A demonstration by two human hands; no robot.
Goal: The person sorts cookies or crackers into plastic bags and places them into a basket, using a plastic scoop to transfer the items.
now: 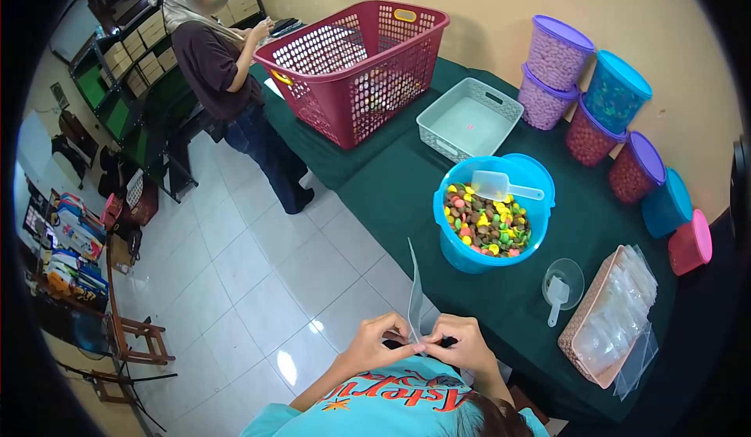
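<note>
Close to my chest, my left hand (385,341) and my right hand (458,343) pinch the lower end of a thin, clear plastic bag (415,292), which stands upright between them. Fingertips of both hands nearly meet on it. Beyond them on the green table is a blue bucket (461,255) of colourful candies (486,222), with a white scoop (501,187) lying across the top. To its right, a small clear bowl (565,273) holds a smaller scoop (556,296). A woven basket (583,335) at the right holds many clear plastic bags (622,312).
A maroon laundry basket (332,112) and a pale green tray (469,116) stand at the back of the green-covered table (375,179). Several lidded tubs (618,93) line the wall. Another person (223,69) stands at the far left table edge. Shelves and a wooden stool (141,343) are at left.
</note>
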